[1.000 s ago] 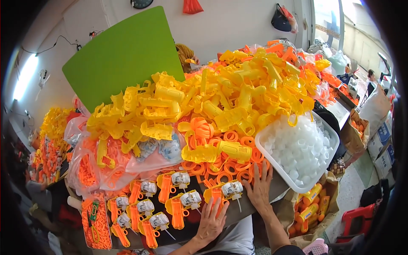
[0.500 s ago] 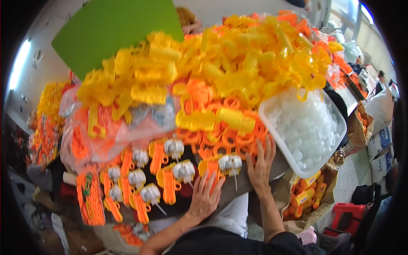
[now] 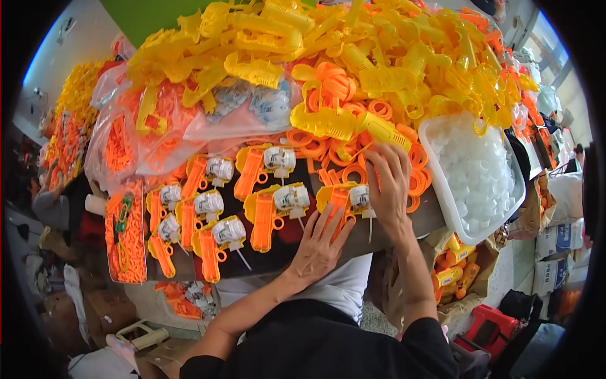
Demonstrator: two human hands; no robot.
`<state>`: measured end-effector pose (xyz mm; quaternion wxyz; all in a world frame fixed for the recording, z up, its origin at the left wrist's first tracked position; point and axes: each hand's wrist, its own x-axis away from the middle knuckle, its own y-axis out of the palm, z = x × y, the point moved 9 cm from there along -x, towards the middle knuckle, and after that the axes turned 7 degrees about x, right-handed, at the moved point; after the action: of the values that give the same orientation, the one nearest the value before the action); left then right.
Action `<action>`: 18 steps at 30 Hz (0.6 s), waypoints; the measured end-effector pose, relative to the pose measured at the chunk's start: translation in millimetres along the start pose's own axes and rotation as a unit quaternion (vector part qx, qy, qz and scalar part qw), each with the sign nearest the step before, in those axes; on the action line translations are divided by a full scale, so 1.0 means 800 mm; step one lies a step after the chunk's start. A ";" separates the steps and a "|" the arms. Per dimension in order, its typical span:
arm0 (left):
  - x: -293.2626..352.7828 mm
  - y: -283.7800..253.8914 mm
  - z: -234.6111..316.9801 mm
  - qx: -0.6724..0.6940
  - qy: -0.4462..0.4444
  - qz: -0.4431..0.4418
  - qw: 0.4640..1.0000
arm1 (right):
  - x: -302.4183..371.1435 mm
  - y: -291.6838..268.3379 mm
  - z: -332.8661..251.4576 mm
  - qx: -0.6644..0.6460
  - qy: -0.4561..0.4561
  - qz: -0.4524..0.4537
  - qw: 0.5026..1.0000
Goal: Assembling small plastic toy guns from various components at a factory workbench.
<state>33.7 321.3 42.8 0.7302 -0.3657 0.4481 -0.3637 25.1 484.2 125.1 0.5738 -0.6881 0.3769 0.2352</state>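
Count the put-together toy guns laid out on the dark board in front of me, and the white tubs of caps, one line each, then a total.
Toy guns: 8
White tub: 1
Total: 9

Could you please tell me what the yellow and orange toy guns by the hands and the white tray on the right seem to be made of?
Toy guns: moulded plastic, apparently, with glossy, uniformly coloured yellow and orange shells. White tray: likely thin translucent plastic, milky and slightly shiny at its rim. Pieces inside: whitish, translucent, probably plastic too; too small to be sure.
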 end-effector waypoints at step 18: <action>0.008 -0.033 -0.001 0.057 0.022 0.103 0.993 | -0.091 0.028 -0.027 0.027 -0.115 -0.020 0.993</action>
<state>29.8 303.6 62.9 0.7734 -0.2677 0.4778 -0.3191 -38.6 479.9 171.5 0.6361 -0.6481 0.3012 0.2910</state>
